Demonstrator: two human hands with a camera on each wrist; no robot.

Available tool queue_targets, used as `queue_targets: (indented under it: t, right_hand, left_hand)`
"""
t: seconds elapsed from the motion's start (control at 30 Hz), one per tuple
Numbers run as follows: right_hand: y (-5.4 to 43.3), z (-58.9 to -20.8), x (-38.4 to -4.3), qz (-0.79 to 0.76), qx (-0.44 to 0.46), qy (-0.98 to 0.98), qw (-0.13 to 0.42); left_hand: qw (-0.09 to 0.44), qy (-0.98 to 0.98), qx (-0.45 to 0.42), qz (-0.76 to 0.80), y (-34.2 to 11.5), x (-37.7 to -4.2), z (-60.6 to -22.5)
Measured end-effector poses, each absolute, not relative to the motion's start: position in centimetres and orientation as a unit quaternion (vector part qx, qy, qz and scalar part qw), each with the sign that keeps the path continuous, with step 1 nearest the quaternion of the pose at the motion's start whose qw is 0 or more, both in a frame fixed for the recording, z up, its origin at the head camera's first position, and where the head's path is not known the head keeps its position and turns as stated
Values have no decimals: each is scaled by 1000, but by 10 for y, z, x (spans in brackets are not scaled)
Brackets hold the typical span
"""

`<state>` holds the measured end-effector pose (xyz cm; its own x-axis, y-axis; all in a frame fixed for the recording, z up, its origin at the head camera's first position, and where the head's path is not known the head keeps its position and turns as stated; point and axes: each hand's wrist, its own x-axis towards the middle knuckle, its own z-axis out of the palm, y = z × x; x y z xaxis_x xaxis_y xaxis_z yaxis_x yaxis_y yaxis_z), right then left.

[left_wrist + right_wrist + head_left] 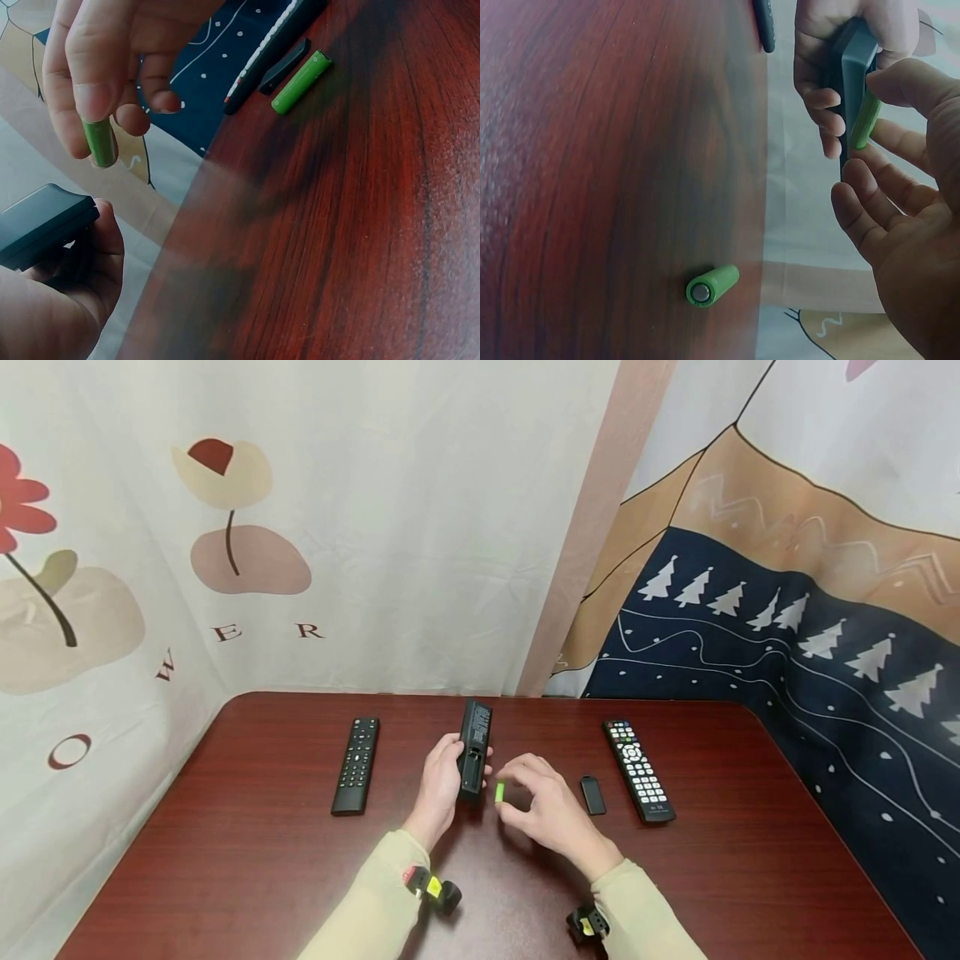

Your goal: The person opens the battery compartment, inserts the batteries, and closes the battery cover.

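Observation:
My left hand (440, 781) grips a black remote control (475, 735), its back turned up and its battery compartment uncovered. Just to the right, my right hand (551, 810) pinches a green battery (499, 792) between thumb and fingers. In the right wrist view this battery (866, 118) appears close alongside the remote; whether they touch I cannot tell. A second green battery (302, 82) lies on the table, hidden from the head view by my right hand. The black battery cover (592, 795) rests on the table right of that hand.
Another black remote (356, 767) lies at the left of the dark red wooden table (247, 860). A remote with white buttons (639, 771) lies at the right, beyond the cover. Printed curtains (420, 568) hang behind the table's far edge.

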<state>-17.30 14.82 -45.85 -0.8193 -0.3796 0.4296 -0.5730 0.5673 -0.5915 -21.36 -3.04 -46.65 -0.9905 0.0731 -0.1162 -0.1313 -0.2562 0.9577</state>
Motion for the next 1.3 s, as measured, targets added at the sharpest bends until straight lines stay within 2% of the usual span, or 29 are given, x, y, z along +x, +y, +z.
queue_targets:
  t: [0.37, 1.3]
  right_hand:
    - [141, -456, -174, 387, 275, -869, 140]
    - [129, -457, -175, 387, 292, -854, 187]
  left_hand:
    - [77, 614, -28, 785, -31, -213, -467]
    - [67, 633, -21, 771, -28, -212, -467]
